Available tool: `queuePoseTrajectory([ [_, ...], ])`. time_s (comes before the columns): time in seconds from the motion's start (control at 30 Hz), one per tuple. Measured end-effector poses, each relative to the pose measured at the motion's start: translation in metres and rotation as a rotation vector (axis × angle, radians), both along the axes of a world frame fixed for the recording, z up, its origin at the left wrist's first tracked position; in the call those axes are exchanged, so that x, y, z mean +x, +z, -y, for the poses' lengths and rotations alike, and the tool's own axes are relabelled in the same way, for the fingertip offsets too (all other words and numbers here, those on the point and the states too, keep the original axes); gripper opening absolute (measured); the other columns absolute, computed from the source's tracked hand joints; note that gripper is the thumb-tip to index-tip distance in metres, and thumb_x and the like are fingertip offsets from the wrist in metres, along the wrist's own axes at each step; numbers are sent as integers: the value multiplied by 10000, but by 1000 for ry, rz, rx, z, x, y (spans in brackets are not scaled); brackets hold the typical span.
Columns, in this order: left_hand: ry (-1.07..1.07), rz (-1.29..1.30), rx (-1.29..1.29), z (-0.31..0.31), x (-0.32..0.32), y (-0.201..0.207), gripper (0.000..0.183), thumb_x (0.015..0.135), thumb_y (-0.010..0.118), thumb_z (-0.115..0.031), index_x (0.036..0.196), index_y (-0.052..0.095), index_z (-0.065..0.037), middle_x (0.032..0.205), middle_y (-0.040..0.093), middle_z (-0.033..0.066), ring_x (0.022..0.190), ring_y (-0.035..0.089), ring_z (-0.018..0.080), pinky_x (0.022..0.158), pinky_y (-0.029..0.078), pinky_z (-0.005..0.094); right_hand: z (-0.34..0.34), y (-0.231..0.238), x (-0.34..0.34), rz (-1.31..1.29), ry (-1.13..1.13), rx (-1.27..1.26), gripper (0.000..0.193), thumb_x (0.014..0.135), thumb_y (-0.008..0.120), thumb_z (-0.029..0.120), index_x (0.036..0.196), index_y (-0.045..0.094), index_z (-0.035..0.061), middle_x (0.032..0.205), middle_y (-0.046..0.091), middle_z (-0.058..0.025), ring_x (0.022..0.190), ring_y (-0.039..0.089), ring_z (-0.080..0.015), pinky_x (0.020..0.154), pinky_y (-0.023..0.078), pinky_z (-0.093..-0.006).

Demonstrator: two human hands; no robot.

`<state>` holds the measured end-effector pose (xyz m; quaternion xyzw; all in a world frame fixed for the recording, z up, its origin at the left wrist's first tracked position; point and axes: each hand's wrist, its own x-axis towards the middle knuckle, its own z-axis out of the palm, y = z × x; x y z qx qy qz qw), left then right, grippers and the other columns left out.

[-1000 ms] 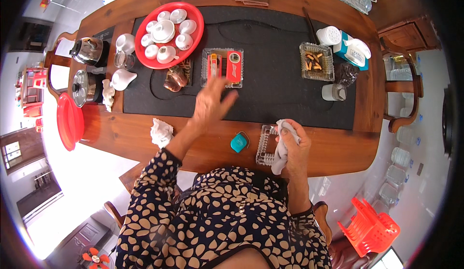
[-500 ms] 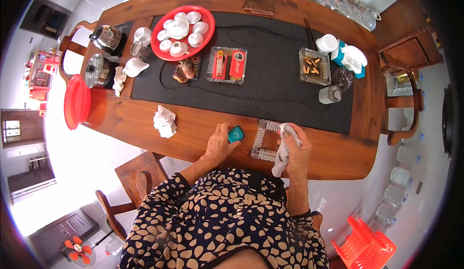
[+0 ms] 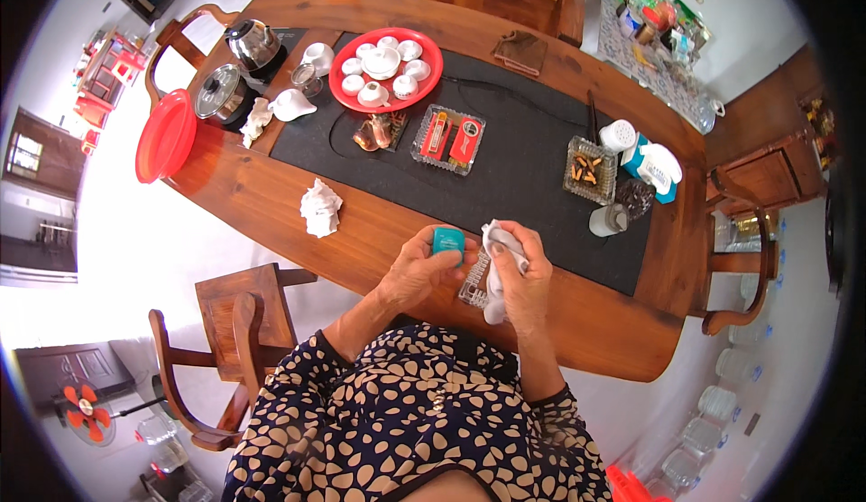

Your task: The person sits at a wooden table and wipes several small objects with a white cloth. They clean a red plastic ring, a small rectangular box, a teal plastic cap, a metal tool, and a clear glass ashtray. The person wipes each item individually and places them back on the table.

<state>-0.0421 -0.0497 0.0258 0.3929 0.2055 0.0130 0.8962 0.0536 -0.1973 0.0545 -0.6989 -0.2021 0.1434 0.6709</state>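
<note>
Your L hand point(image 3: 417, 269) is clamped on the teal case point(image 3: 447, 240), over the bench point(image 3: 577, 340), just L of the white cloth point(image 3: 493, 276). Your R hand point(image 3: 528, 276) is closed round that cloth, bunched. Glass tray point(image 3: 473, 287) sits below, btwn hands, partly hidden. Crumpled tissue point(image 3: 321, 208) lies well apart, to the L.

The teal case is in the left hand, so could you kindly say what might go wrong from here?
The teal case could slip from the left hand and knock against the wooden table.

The white cloth, hanging from the right hand in front of the ridged glass dish, might snag on it.
</note>
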Motion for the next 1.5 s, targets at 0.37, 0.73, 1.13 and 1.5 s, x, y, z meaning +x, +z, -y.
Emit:
queuePoseTrajectory([
  [0.37,126,341,-220,14,2,34,533,905,437,29,1416,296,-24,1314,473,101,1197,487,189,1040,392,337,-27,31,-6,813,4,-198,389,726,718,19,1097,613,70,1040,563,-88,949,503,-290,786,441,-384],
  [0.73,-19,365,149,12,-7,53,605,906,439,43,1461,212,-39,1297,454,59,1172,456,132,998,381,282,-25,43,-3,602,99,-124,370,743,641,-52,1091,665,69,995,562,-100,872,547,-229,729,465,-315],
  [1.13,-74,360,611,0,-8,63,600,907,406,29,1460,197,-69,1218,463,76,1158,437,158,995,358,289,-34,55,-12,729,94,-69,359,722,695,-17,1050,692,130,992,557,-91,847,528,-230,706,455,-320],
  [1.5,33,440,-272,4,5,49,421,975,433,-224,1348,388,-35,1231,503,40,1121,482,145,1009,354,326,-43,53,-4,587,-63,-138,288,779,659,8,1062,623,47,1017,614,-95,951,557,-244,827,450,-356],
])
